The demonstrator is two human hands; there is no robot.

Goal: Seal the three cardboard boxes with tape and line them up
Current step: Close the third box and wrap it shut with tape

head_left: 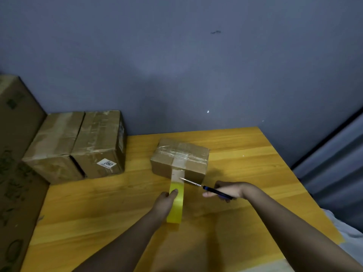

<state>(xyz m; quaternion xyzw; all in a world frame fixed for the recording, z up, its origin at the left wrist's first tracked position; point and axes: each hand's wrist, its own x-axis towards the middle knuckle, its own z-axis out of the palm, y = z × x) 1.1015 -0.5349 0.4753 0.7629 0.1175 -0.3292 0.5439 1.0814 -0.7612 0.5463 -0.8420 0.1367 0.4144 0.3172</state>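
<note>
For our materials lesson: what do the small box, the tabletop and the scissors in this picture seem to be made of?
Small box: brown cardboard, matt, with glossy clear tape wrinkled across its top.
Tabletop: wood or a wood-look laminate, yellowish, with grain lines and a slight sheen.
Scissors: shiny blades, probably metal; dark blue handles in the right hand, probably plastic.

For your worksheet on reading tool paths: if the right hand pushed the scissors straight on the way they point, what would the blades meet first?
Probably the stretched tape strip between the yellow roll and the small box; the scissors in the right hand already touch its edge.
</note>
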